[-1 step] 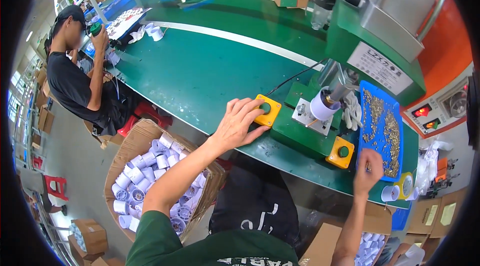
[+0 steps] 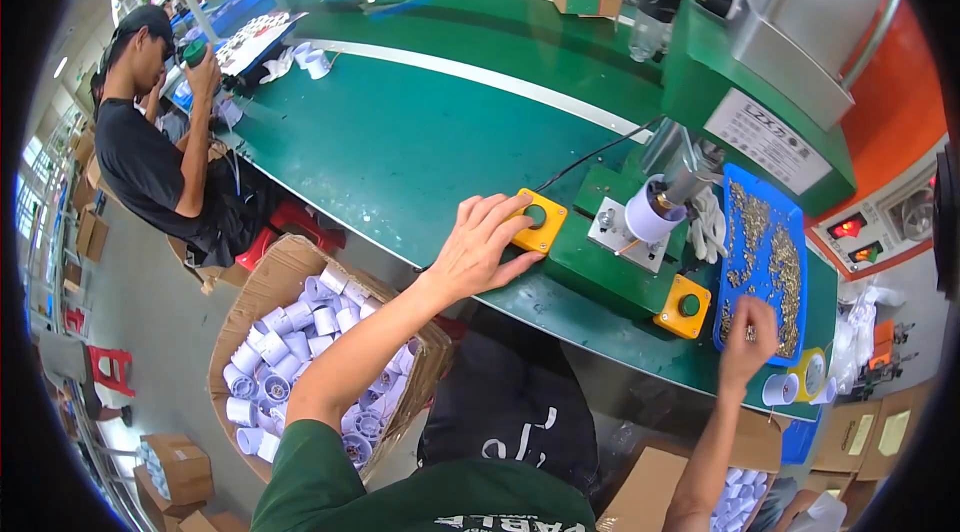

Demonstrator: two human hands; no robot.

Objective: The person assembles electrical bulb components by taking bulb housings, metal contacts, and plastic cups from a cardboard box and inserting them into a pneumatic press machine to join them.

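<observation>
My left hand [image 2: 478,250] lies with its fingers spread at the left yellow button box [image 2: 538,222], fingertips resting on its edge beside the green button. Over the near end of a blue tray [image 2: 735,277], my right hand [image 2: 750,344] is closed, fingertips pinched on small brass-coloured parts, which the fingers partly hide. Many such metal parts [image 2: 788,292] lie loose in the tray. A white plastic cylinder [image 2: 652,212] sits on the metal fixture plate [image 2: 607,220] of a green press [image 2: 690,82], beneath its ram. A second yellow button box [image 2: 684,306] stands between press and tray.
A carton [image 2: 232,332] full of white plastic cylinders stands left of my lap; another carton [image 2: 640,482] is at lower right. White gloves [image 2: 710,227] lie behind the tray. A yellow tape roll [image 2: 808,372] is at the right table edge. A co-worker [image 2: 150,152] sits at far left.
My right hand has shifted slightly to the right over the tray. The view has moved a little; my left hand stays at the button box.
</observation>
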